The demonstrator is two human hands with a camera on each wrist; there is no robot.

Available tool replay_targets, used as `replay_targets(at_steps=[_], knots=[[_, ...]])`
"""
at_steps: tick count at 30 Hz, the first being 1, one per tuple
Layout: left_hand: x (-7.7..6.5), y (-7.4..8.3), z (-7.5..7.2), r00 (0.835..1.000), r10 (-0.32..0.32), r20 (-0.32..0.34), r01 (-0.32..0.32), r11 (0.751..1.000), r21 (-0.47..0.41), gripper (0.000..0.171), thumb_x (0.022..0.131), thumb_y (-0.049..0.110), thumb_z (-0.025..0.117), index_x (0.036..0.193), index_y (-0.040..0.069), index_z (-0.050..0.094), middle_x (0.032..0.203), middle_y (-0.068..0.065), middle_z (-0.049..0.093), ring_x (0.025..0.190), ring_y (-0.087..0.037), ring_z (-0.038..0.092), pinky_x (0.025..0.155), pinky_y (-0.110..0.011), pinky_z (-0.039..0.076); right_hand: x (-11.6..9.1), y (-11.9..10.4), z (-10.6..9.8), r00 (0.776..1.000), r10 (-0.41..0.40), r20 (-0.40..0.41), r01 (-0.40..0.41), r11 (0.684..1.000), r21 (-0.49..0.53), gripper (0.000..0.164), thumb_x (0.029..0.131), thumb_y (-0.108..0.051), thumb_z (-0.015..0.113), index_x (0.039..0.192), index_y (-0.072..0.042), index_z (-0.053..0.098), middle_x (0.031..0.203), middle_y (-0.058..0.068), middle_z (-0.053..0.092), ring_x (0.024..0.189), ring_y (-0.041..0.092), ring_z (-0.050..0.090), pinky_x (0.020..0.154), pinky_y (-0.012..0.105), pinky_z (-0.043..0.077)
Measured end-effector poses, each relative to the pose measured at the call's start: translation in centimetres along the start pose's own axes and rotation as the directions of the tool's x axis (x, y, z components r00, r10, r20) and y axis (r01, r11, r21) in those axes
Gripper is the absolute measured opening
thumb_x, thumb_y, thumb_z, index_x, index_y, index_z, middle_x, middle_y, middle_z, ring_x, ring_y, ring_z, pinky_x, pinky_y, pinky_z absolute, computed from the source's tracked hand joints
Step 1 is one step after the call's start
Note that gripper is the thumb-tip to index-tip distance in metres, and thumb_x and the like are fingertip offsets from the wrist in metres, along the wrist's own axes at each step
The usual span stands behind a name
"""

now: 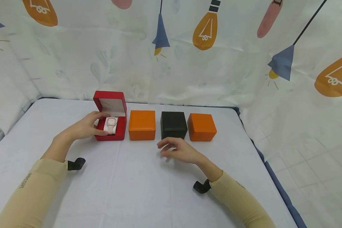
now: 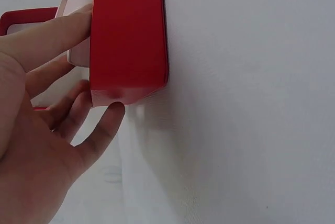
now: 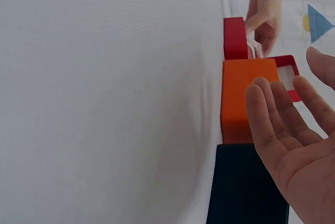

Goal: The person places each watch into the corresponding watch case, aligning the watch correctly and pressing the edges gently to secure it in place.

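Note:
At the left, a red watch box (image 1: 120, 128) stands with its lid (image 1: 109, 96) raised. A wristwatch (image 1: 111, 124) with a pale pink band sits upright in it on a light cushion, partly above the rim in the left wrist view. My left hand (image 1: 86, 126) reaches in from the left, its thumb and index finger on opposite ends of the watch. One outer finger (image 2: 107, 127) touches the box's side. My right hand (image 1: 180, 150) hovers before the dark green box (image 1: 174, 123), fingers loosely bent, with nothing in it.
An orange box (image 1: 142, 125) stands between the red and green boxes, and a second orange box (image 1: 202, 127) is at the right end; both have lids down. All rest on a white-covered table (image 1: 136, 190). A patterned curtain (image 1: 176, 69) hangs behind the table.

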State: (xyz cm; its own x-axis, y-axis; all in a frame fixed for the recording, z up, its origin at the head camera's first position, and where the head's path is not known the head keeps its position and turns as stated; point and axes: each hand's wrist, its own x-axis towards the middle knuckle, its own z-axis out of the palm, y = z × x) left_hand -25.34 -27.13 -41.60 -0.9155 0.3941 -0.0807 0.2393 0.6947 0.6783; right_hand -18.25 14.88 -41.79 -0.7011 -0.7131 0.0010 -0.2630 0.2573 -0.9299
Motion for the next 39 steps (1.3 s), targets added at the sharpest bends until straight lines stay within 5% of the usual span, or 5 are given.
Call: replay_targets(at_steps=[11,22,27,32,39], knots=[[-0.8,0.2,-0.2,0.999,-0.035,-0.038,0.037,0.998,0.044,0.078,0.092,0.036,0.078,0.151,0.000,0.042,0.150,-0.034,0.027,0.131,-0.052,0.033,0.098,-0.066,0.048,0.9,-0.6,-0.3,0.999,-0.036,-0.008,0.035,0.999,-0.034,0.034,0.099,-0.013,0.070,0.130,0.001,0.063,0.130,0.021,0.062,0.112,0.019,0.064,0.095,0.035,0.055],[-1.4,-0.5,-1.6,0.989,-0.065,-0.134,0.063,0.998,-0.020,0.058,0.102,0.036,0.064,0.146,0.002,0.048,0.142,-0.025,0.049,0.126,-0.046,0.047,0.097,-0.065,0.045,3.0,-1.8,-1.1,0.994,-0.099,-0.047,0.101,0.994,0.032,0.034,0.099,-0.007,0.069,0.131,0.004,0.062,0.127,0.019,0.064,0.108,0.027,0.066,0.089,0.039,0.059],[-1.3,-0.6,-2.4,0.952,-0.173,-0.252,0.158,0.984,-0.077,0.059,0.105,0.044,0.054,0.146,0.002,0.047,0.140,-0.026,0.050,0.122,-0.045,0.052,0.087,-0.041,0.054,4.5,-2.9,-1.7,0.991,-0.118,-0.063,0.122,0.991,0.053,0.037,0.100,-0.008,0.068,0.133,0.005,0.059,0.130,0.025,0.061,0.110,0.036,0.064,0.089,0.040,0.059],[-0.4,0.3,-3.0,0.906,-0.205,-0.369,0.141,0.971,-0.194,0.070,0.106,0.053,0.044,0.152,0.001,0.040,0.145,-0.028,0.045,0.123,-0.045,0.054,0.076,-0.011,0.049,6.5,-4.1,-2.4,0.988,-0.117,-0.099,0.119,0.993,0.021,0.043,0.101,-0.014,0.068,0.139,0.003,0.056,0.130,0.019,0.062,0.110,0.027,0.065,0.089,0.039,0.059],[0.6,1.9,-3.4,0.859,-0.265,-0.438,0.135,0.942,-0.306,0.078,0.104,0.061,0.038,0.160,0.007,0.028,0.157,-0.027,0.035,0.135,-0.044,0.047,0.103,-0.049,0.046,10.0,-4.7,-2.4,0.986,-0.046,-0.158,0.058,0.996,0.073,0.043,0.102,-0.021,0.067,0.141,-0.008,0.056,0.132,0.017,0.062,0.112,0.025,0.065,0.090,0.038,0.058]])
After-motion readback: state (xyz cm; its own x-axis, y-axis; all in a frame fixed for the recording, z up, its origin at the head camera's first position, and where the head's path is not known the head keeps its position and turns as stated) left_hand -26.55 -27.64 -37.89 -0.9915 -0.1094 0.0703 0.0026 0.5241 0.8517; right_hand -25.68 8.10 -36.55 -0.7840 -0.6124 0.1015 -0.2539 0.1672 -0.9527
